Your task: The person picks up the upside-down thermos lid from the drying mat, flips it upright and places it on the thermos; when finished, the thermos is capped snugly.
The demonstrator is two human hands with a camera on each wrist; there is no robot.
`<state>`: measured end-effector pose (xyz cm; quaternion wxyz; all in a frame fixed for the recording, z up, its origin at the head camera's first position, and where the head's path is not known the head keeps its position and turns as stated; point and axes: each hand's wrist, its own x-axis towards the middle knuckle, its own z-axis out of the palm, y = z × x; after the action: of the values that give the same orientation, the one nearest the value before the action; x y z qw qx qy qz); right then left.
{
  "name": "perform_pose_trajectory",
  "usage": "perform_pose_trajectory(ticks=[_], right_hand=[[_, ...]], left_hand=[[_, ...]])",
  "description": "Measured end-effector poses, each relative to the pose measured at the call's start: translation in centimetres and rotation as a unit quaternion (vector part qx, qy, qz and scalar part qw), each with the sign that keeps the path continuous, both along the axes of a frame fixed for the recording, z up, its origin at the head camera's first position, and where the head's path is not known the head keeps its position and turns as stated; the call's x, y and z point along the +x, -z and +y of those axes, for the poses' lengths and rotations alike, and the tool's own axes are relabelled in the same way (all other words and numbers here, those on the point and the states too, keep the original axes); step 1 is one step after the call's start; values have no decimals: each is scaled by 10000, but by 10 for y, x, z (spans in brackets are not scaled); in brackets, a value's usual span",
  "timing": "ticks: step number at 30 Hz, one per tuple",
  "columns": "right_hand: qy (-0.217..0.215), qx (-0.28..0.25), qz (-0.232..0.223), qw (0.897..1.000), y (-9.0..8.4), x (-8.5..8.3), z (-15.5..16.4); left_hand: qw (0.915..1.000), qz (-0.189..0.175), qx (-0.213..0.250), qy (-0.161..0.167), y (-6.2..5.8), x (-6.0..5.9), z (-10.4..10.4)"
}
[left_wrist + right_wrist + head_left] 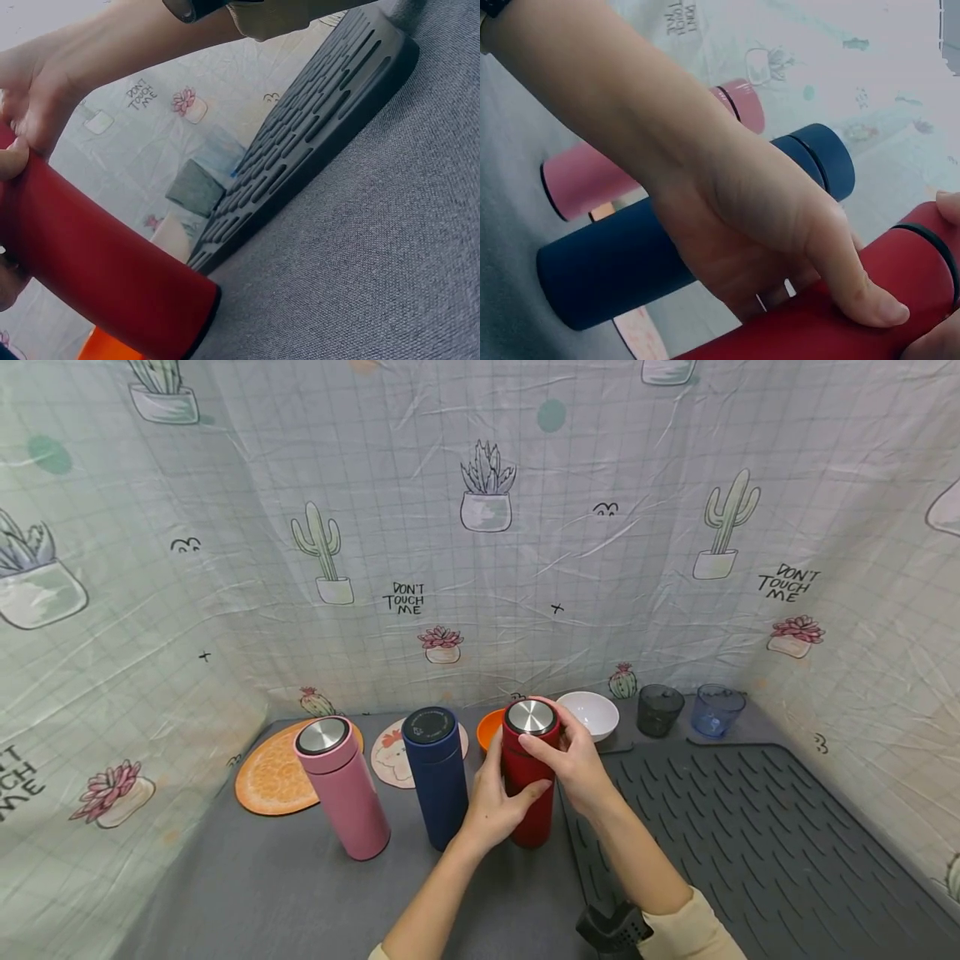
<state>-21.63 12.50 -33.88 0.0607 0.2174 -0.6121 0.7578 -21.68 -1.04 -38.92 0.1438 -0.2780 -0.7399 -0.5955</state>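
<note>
A red thermos flask (532,814) with a silver-topped lid stands upright on the grey table, left of the ribbed mat. Around its body my left hand (491,802) is wrapped, thumb across the front. My right hand (573,760) grips the lid end, its thumb near the seam below the cap. In the left wrist view the base of the red flask (127,270) meets the cloth. Close to my left hand is a dark blue flask (435,785), upright. Farther left stands a pink flask (348,797) with a silver top.
Behind the flasks lie an orange-slice placemat (277,772), a round pink mat (390,756), an orange bowl (489,727) and a white bowl (592,714). A dark glass (660,710) and a blue glass (717,710) stand beyond the dark ribbed mat (750,835). A patterned curtain hangs behind.
</note>
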Motion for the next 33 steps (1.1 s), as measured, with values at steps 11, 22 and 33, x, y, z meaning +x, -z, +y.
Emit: perform_pose_trajectory(ticks=[11, 22, 33], right_hand=[[62, -69, 121, 9999, 7, -3, -2], [251, -321, 122, 9991, 7, 0, -4], [843, -294, 12, 9960, 4, 2, -13]], left_hand=[[9998, -68, -64, -184, -10, 8, 0], [9981, 85, -220, -562, -2, 7, 5], [9972, 280, -197, -659, 1, 6, 5]])
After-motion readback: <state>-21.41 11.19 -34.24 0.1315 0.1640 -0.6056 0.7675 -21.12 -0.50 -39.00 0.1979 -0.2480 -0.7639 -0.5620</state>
